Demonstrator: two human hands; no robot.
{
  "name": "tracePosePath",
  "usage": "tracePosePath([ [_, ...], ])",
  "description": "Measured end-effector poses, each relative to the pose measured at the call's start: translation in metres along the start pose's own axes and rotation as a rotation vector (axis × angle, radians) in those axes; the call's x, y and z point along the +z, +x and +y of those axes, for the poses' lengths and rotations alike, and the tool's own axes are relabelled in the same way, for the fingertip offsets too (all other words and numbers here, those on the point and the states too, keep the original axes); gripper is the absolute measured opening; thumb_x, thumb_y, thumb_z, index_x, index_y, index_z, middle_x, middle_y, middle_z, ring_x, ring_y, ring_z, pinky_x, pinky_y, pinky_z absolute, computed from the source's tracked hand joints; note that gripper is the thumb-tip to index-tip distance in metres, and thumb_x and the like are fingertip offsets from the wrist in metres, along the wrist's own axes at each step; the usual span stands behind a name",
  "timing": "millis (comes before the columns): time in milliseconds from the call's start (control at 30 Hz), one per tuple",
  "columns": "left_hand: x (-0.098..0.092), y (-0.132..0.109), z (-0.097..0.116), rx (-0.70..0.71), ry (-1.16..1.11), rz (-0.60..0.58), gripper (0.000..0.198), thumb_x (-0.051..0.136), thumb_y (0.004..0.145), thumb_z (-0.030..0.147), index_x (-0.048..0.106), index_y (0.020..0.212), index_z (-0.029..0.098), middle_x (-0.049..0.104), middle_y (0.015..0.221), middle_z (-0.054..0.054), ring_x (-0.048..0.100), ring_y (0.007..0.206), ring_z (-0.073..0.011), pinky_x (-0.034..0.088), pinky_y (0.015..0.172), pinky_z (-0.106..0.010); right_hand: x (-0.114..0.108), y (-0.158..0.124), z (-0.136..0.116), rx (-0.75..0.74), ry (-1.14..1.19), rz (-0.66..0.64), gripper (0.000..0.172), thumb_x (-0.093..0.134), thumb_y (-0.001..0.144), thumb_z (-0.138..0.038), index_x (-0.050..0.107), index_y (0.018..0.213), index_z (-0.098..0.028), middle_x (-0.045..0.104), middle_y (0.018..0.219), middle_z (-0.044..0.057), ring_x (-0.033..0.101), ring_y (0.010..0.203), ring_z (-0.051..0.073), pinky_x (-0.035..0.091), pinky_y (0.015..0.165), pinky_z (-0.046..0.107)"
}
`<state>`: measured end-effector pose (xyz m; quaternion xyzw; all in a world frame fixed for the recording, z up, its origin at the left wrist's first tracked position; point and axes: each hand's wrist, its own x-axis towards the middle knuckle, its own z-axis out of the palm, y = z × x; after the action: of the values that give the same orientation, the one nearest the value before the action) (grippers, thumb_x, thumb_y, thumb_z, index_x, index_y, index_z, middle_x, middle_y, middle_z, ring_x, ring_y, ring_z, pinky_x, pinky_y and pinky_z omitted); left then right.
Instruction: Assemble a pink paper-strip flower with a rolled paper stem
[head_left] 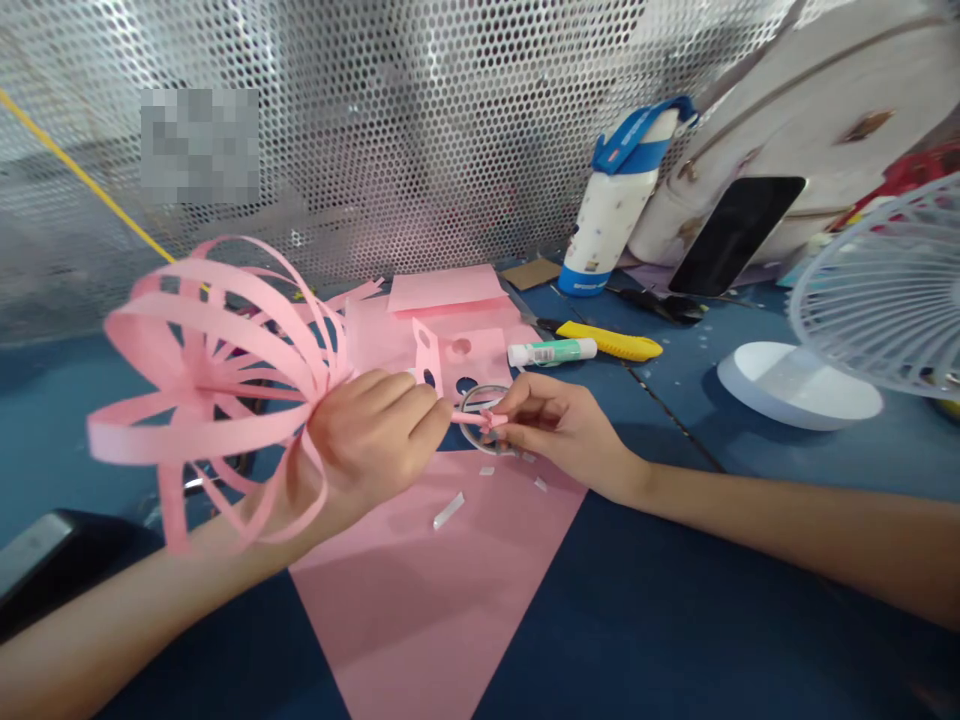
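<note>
My left hand (pixel 379 430) is closed round the stem of a pink paper-strip flower (pixel 225 310), whose curved loops spread out to the left over my wrist. The thin stem comes out of the fist toward the right. At its end my right hand (pixel 559 425) pinches a small pink paper piece (pixel 491 420) between thumb and fingers. Just behind these fingertips lies a roll of clear tape (pixel 469 400), partly covered. Below both hands a pink paper sheet (pixel 442 590) lies on the blue table, with a few small white scraps (pixel 450 510) on it.
Behind the hands are cut pink papers with holes (pixel 480 355), a glue stick (pixel 551 351) and a yellow utility knife (pixel 611 340). A bottle (pixel 619 210), phone (pixel 739 235), bag (pixel 817 110), white lid (pixel 799 390) and fan (pixel 892 290) stand right. A perforated metal panel (pixel 375 130) closes the back.
</note>
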<state>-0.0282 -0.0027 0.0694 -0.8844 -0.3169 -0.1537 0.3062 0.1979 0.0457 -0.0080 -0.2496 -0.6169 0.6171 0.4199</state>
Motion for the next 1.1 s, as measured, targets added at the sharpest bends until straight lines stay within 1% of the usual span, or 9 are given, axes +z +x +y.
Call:
tracePosePath([
  [433, 0.012, 0.004, 0.013, 0.089, 0.014, 0.115, 0.017, 0.062, 0.092, 0.006, 0.07, 0.079, 0.013, 0.065, 0.061, -0.001, 0.057, 0.055, -0.0157, 0.046, 0.052, -0.031, 0.001, -0.001, 0.001, -0.028, -0.095, -0.056, 0.017, 0.078, 0.082, -0.023, 0.061, 0.081, -0.018, 0.07, 0.075, -0.001, 0.07, 0.065, 0.012, 0.056, 0.062, 0.023],
  [500, 0.013, 0.006, 0.017, 0.089, 0.029, 0.15, 0.01, 0.063, 0.091, 0.006, 0.072, 0.086, 0.01, 0.07, 0.068, -0.003, 0.063, 0.062, -0.017, 0.053, 0.058, -0.032, 0.001, -0.001, 0.002, -0.025, -0.114, -0.039, 0.019, 0.079, 0.081, -0.024, 0.061, 0.081, -0.018, 0.068, 0.074, -0.002, 0.068, 0.063, 0.01, 0.054, 0.06, 0.022],
  [567, 0.012, 0.006, 0.024, 0.069, -0.004, 0.206, 0.008, 0.066, 0.09, 0.007, 0.072, 0.096, 0.007, 0.075, 0.085, -0.009, 0.071, 0.079, -0.0208, 0.061, 0.075, -0.035, 0.0, 0.001, 0.003, -0.018, -0.095, -0.018, 0.021, 0.08, 0.08, -0.026, 0.06, 0.08, -0.018, 0.066, 0.072, -0.003, 0.065, 0.062, 0.01, 0.053, 0.058, 0.021],
  [667, 0.01, 0.004, 0.034, 0.106, -0.114, 0.253, 0.019, 0.064, 0.091, 0.007, 0.07, 0.109, 0.008, 0.074, 0.108, -0.012, 0.07, 0.108, -0.0247, 0.058, 0.098, -0.039, -0.001, 0.003, 0.005, 0.013, -0.006, 0.003, 0.028, 0.082, 0.078, -0.033, 0.058, 0.078, -0.018, 0.068, 0.075, -0.002, 0.067, 0.063, 0.01, 0.056, 0.059, 0.021],
  [733, 0.011, -0.001, 0.041, 0.193, -0.165, 0.242, 0.021, 0.059, 0.092, 0.007, 0.07, 0.109, 0.011, 0.074, 0.107, -0.009, 0.07, 0.107, -0.0227, 0.058, 0.098, -0.037, -0.003, 0.005, 0.006, 0.062, 0.034, 0.014, 0.031, 0.083, 0.078, -0.037, 0.058, 0.079, -0.018, 0.071, 0.077, 0.0, 0.069, 0.064, 0.011, 0.056, 0.057, 0.021],
  [800, 0.016, -0.006, 0.045, 0.204, -0.254, 0.173, 0.018, 0.057, 0.092, 0.006, 0.071, 0.102, 0.013, 0.075, 0.097, -0.006, 0.072, 0.093, -0.0199, 0.061, 0.088, -0.034, -0.005, 0.006, 0.005, 0.115, 0.055, 0.025, 0.032, 0.083, 0.078, -0.038, 0.058, 0.08, -0.018, 0.073, 0.074, 0.001, 0.071, 0.064, 0.012, 0.056, 0.054, 0.02],
  [900, 0.03, -0.012, 0.045, 0.018, -0.517, 0.022, 0.015, 0.054, 0.097, 0.013, 0.069, 0.096, 0.014, 0.073, 0.086, -0.006, 0.069, 0.077, -0.0169, 0.061, 0.073, -0.031, -0.008, 0.008, 0.003, 0.122, 0.097, 0.055, 0.031, 0.085, 0.077, -0.036, 0.059, 0.081, -0.018, 0.073, 0.072, 0.0, 0.072, 0.064, 0.013, 0.056, 0.054, 0.019],
  [1000, 0.042, -0.011, 0.033, -0.37, -0.864, -0.1, 0.016, 0.053, 0.097, 0.017, 0.069, 0.102, 0.017, 0.073, 0.093, -0.006, 0.07, 0.081, -0.0158, 0.06, 0.072, -0.027, -0.01, 0.011, 0.002, 0.077, 0.157, 0.081, 0.03, 0.085, 0.077, -0.036, 0.062, 0.08, -0.017, 0.073, 0.072, -0.001, 0.07, 0.063, 0.01, 0.056, 0.056, 0.018],
  [1100, 0.046, -0.009, 0.016, -0.687, -1.092, -0.028, 0.02, 0.051, 0.099, 0.024, 0.068, 0.107, 0.017, 0.072, 0.093, -0.007, 0.068, 0.074, -0.0141, 0.058, 0.067, -0.026, -0.011, 0.014, 0.004, 0.099, 0.222, 0.111, 0.033, 0.086, 0.075, -0.039, 0.062, 0.079, -0.017, 0.075, 0.075, -0.001, 0.069, 0.063, 0.008, 0.054, 0.058, 0.016],
])
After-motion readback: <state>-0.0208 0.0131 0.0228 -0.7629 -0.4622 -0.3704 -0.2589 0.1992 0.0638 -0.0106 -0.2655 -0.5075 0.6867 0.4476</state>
